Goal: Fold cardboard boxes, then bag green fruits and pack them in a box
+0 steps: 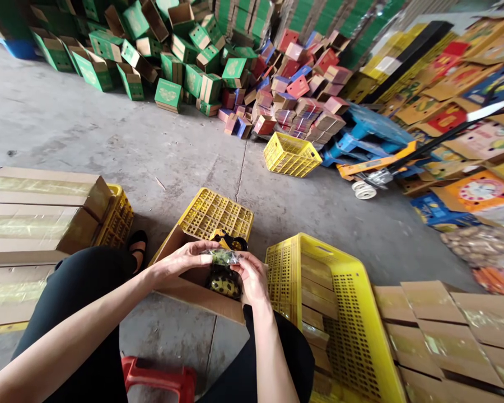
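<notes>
Layout around carton [199, 302].
Packet [223, 257] is resting between left hand [185, 258] and right hand [252, 275], above carton; a crate [218, 211] is lying beyond, perhaps extending underneath. Boxes [29, 193] are sitting left, a second crate [353, 316] is standing right, holding further boxes [315, 284].

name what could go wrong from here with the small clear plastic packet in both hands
The small clear plastic packet is pinched between the left hand and right hand, so it might slip if either grip loosens. It could drop into the open brown cardboard box, perhaps onto the black-spotted yellow item. The black-clad right leg is close beside the large yellow plastic crate and could bump it.
</notes>
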Motion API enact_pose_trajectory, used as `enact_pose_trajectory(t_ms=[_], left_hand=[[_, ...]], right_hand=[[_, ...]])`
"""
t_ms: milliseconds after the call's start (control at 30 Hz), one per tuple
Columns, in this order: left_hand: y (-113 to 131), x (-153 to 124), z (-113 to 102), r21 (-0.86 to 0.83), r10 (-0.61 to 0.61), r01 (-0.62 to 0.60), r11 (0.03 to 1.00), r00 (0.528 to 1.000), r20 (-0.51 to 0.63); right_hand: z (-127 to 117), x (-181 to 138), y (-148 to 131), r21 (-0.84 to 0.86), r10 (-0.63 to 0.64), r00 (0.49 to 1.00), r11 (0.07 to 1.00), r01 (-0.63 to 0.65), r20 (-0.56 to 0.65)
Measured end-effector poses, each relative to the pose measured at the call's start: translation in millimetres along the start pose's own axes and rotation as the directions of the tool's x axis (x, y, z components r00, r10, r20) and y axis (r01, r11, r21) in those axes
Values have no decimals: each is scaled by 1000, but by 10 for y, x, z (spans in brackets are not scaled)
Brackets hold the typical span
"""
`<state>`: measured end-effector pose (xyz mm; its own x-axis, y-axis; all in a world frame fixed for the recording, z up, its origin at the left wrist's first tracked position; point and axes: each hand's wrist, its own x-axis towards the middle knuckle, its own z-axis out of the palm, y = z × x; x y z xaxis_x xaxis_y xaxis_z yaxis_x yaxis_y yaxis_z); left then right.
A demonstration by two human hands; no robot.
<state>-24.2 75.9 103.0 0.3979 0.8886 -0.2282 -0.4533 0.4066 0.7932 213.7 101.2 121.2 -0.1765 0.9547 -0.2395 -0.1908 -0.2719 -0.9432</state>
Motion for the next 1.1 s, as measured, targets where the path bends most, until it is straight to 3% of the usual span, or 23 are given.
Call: enact_pose_trajectory(t_ms=[200, 367, 867, 1100], left_hand=[[-26, -19, -3, -114, -137, 140, 984, 990, 38], [-5, -17, 9, -46, -215, 214, 976, 977, -11], [-58, 22, -53, 12, -48, 48, 999, 997, -56], [-85, 53, -55, 24, 37, -36, 999, 998, -42]], right_hand=[[17, -1, -5, 19, -49, 999, 999, 48, 22], [21, -14, -23, -39, -68, 997, 997, 70, 47], [38, 4, -27, 105, 2, 996, 994, -11, 88], [17, -17, -14, -78, 84, 987, 994, -74, 139]])
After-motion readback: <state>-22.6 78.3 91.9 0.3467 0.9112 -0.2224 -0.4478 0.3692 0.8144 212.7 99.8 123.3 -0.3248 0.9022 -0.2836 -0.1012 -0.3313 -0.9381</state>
